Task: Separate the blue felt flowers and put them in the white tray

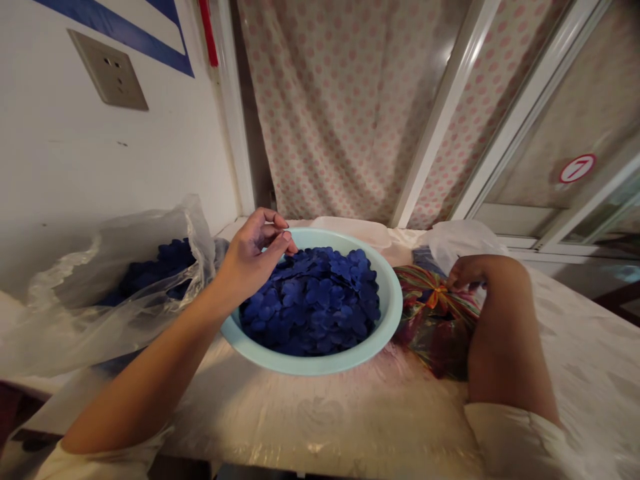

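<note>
A pale blue plastic basin [310, 365] holds a heap of dark blue flower-shaped pieces [320, 300]. Over its back left rim is my left hand [263, 243], fingers curled and thumb drawn in against the fingertips. Whatever may be pinched there is too small to make out. To the right of the basin lies a bundle of red, green and orange strands [435, 300], gathered at an orange knot. My right hand [467, 273] has its fingers closed at the upper right of this bundle, close to the knot; its fingertips are partly hidden.
A clear plastic bag [195, 233] with more blue pieces [160, 267] stands open at the left. Behind my right hand lies another pale plastic bag [463, 237]. The table [320, 420] has a shiny cover. A dotted curtain [340, 113] hangs behind, beside a wall socket [110, 70].
</note>
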`<state>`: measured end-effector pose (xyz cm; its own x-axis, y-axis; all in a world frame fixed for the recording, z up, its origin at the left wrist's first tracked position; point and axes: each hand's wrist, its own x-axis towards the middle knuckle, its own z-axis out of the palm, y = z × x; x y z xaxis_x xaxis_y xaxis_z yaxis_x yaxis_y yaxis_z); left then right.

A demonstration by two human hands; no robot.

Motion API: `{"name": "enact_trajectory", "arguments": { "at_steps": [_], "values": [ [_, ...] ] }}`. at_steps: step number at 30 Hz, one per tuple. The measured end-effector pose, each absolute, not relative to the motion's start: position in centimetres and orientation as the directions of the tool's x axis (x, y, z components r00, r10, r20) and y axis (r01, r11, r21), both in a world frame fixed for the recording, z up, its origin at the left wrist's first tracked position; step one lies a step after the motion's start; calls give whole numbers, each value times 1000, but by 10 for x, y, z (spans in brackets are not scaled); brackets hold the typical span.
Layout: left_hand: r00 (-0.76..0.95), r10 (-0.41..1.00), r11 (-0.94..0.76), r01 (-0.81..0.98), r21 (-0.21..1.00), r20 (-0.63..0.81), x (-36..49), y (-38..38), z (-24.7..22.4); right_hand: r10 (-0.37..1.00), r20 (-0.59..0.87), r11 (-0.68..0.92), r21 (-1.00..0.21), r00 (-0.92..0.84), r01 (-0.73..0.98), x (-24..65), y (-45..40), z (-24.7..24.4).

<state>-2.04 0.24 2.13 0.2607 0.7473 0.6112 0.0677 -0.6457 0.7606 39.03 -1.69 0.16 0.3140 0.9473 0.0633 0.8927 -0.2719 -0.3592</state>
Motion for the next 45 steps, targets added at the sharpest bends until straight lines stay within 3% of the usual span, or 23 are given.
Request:
{"name": "enact_trajectory", "arguments": {
  "at_steps": [3, 7, 12, 17, 20, 26, 31, 35, 39, 45],
  "values": [
    [267, 742, -652, 72, 755, 615, -20, 2, 21, 925, -213, -367, -291, 314, 884, 393, -17, 1],
    [267, 733, -662, 72, 746, 626, -19, 0, 22, 911, -270, -376, -232, 312, 897, 395, -17, 3],
    [318, 727, -655, 54, 754, 609, -16, 2, 15, 973, -114, -221, -249, 199, 943, 385, -18, 24],
    [422, 739, -596, 44, 802, 526, -8, 7, 4, 932, 362, 53, -115, -8, 992, 337, -26, 47],
    [539, 724, -566, 107, 817, 431, -4, 5, 2, 853, 484, 333, -217, -195, 918, 281, -26, 39],
    [688, 611, -696, 232, 679, 391, -4, 0, 1, 768, 522, 626, -485, -372, 611, 182, -15, -4],
    [673, 650, -664, 276, 695, 354, -3, 2, -1, 786, 579, 583, -576, -218, 572, 175, -16, -13],
    [621, 690, -624, 247, 742, 373, -3, 2, 1, 817, 517, 575, -699, -254, 426, 180, -13, -15],
    [529, 735, -589, 188, 786, 424, -2, 5, 0, 779, 567, 626, -701, -265, 341, 181, -8, -20],
    [492, 680, -685, 161, 711, 544, -2, 10, -6, 701, 647, 693, -520, -300, 499, 179, -10, -21]
  ]
}}
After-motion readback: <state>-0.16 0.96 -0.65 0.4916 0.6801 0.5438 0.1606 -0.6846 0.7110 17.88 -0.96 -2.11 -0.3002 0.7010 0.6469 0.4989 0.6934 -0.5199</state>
